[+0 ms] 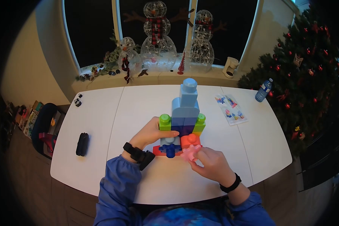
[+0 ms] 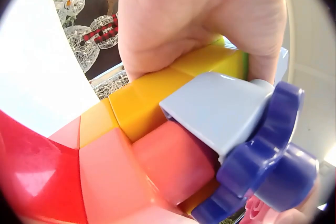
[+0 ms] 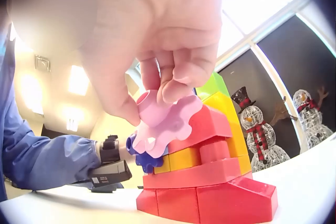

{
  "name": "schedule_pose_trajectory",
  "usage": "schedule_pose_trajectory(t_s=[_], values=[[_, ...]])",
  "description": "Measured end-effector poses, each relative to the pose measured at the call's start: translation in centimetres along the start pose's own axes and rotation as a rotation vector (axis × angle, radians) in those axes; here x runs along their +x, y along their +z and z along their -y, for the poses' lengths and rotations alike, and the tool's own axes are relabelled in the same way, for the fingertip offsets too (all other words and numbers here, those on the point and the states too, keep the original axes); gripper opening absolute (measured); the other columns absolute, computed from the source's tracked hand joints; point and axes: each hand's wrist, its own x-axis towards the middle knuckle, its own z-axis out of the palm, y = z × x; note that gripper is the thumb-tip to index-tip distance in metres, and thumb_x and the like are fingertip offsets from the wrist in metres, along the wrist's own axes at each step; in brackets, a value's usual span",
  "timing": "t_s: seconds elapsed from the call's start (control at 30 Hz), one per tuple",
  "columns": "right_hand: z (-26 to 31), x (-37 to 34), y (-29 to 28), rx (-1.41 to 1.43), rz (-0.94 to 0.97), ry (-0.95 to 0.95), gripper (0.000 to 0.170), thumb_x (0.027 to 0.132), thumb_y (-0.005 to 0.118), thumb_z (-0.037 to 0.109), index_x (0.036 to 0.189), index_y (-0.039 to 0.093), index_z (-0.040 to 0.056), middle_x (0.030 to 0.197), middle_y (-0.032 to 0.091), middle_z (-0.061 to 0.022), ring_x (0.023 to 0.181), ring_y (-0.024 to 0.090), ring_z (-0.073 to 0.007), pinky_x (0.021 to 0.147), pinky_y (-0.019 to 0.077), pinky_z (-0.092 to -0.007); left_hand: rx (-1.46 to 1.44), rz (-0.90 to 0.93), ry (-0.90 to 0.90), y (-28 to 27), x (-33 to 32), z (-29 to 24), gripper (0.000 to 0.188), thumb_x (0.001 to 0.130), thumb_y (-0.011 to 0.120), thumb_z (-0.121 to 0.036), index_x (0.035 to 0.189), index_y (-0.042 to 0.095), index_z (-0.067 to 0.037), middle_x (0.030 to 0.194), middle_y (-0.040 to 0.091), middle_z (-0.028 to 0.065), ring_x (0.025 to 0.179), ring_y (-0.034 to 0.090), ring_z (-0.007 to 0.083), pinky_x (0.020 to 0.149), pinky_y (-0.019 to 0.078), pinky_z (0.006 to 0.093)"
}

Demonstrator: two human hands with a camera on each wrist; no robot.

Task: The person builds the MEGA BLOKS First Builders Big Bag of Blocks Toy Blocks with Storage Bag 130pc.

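A tower of toy blocks, light blue [image 1: 185, 109] on top with a green block [image 1: 165, 124] on each side, stands upright on a red base [image 1: 159, 151]. My left hand [image 1: 148, 132] grips its left side, thumb across the front; in the left wrist view the hand [image 2: 199, 19] reaches over yellow blocks [image 2: 149, 95]. A dark blue gear [image 2: 262, 161] is attached to the front of a pale grey block [image 2: 215, 111]. My right hand [image 1: 214, 165] pinches a pink gear [image 1: 191, 152] by its stub, close in front of a coral block [image 1: 191, 140]. Whether gear and block touch is unclear.
On the white table [image 1: 90, 120] lie a black case [image 1: 82, 144] at left and small dark items [image 1: 77, 101] at back left. A picture sheet [image 1: 231, 109] and a water bottle [image 1: 264, 90] are at right. Wire snowmen [image 1: 158, 49] stand on the windowsill behind.
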Motion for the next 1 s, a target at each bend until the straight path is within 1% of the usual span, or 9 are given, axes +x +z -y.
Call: schedule_pose_trajectory(t_s=[0.13, 0.23, 0.43, 0.63, 0.83, 0.93, 1.0], values=[[0.0, 0.0, 0.3, -0.052, 0.005, -0.043, 0.023, 0.082, 0.08, 0.011, 0.09, 0.059, 0.0083, 0.085, 0.065, -0.0082, 0.072, 0.069, -0.0251, 0.058, 0.0554, -0.0358, -0.015, 0.0, 0.004, 0.1, -0.1, -0.3, 0.032, 0.088, 0.086, -0.017, 0.113, 0.074, 0.0, 0.098, 0.076, 0.0029, 0.088, 0.066, 0.0106, 0.082, 0.0533, 0.0292], [0.1, -0.1, 0.4, -0.079, 0.024, -0.055, 0.027, 0.078, 0.082, 0.008, 0.092, 0.059, 0.0098, 0.088, 0.065, -0.0081, 0.074, 0.07, -0.0262, 0.059, 0.0559, -0.0358, -0.001, -0.004, 0.0, 0.1, -0.1, -0.4, 0.033, 0.088, 0.086, -0.017, 0.113, 0.074, 0.0, 0.098, 0.076, 0.0031, 0.087, 0.066, 0.0108, 0.081, 0.0535, 0.0293], [0.3, 0.6, 0.3, -0.109, -0.022, -0.104, 0.027, 0.078, 0.082, 0.008, 0.089, 0.057, 0.0084, 0.088, 0.063, -0.0082, 0.074, 0.069, -0.0257, 0.059, 0.0558, -0.0356, 0.012, -0.009, 0.007, 0.1, -0.1, -0.4, 0.033, 0.088, 0.086, -0.016, 0.114, 0.075, 0.001, 0.099, 0.076, 0.0032, 0.087, 0.065, 0.0108, 0.081, 0.0538, 0.0296], [0.5, 0.9, 0.4, -0.092, 0.01, -0.065, 0.027, 0.078, 0.082, 0.008, 0.089, 0.058, 0.0085, 0.088, 0.064, -0.0086, 0.076, 0.07, -0.0265, 0.06, 0.0564, -0.0356, 0.01, -0.004, 0.008, 0.2, 0.0, -0.4, 0.032, 0.088, 0.086, -0.015, 0.114, 0.075, 0.001, 0.099, 0.076, 0.0031, 0.087, 0.065, 0.0108, 0.081, 0.0536, 0.0293], [0.2, 0.9, 0.4, -0.119, 0.024, -0.1, 0.025, 0.077, 0.082, 0.007, 0.085, 0.058, 0.0092, 0.087, 0.064, -0.0078, 0.076, 0.07, -0.0265, 0.06, 0.0565, -0.0354, 0.003, 0.009, -0.011, 0.0, 0.1, -0.1, 0.032, 0.088, 0.085, -0.015, 0.114, 0.075, 0.001, 0.098, 0.076, 0.0032, 0.088, 0.065, 0.0111, 0.081, 0.0536, 0.0296], [0.2, 0.7, 0.8, -0.097, -0.068, -0.074, 0.025, 0.075, 0.082, 0.006, 0.085, 0.059, 0.01, 0.085, 0.064, -0.0068, 0.074, 0.069, -0.0258, 0.06, 0.0561, -0.0355, -0.003, 0.003, 0.004, 0.0, 0.0, -0.2, 0.033, 0.088, 0.085, -0.015, 0.115, 0.074, 0.001, 0.098, 0.075, 0.0031, 0.087, 0.065, 0.011, 0.081, 0.0536, 0.0296], [0.2, 0.2, 0.7, -0.087, -0.045, -0.045, 0.026, 0.075, 0.081, 0.005, 0.088, 0.059, 0.0103, 0.083, 0.063, -0.0064, 0.073, 0.069, -0.0255, 0.059, 0.0557, -0.0356, -0.011, 0.007, 0.021, 0.1, 0.0, -0.2, 0.034, 0.088, 0.085, -0.015, 0.115, 0.074, 0.001, 0.098, 0.075, 0.0031, 0.087, 0.065, 0.011, 0.081, 0.0536, 0.0296]])
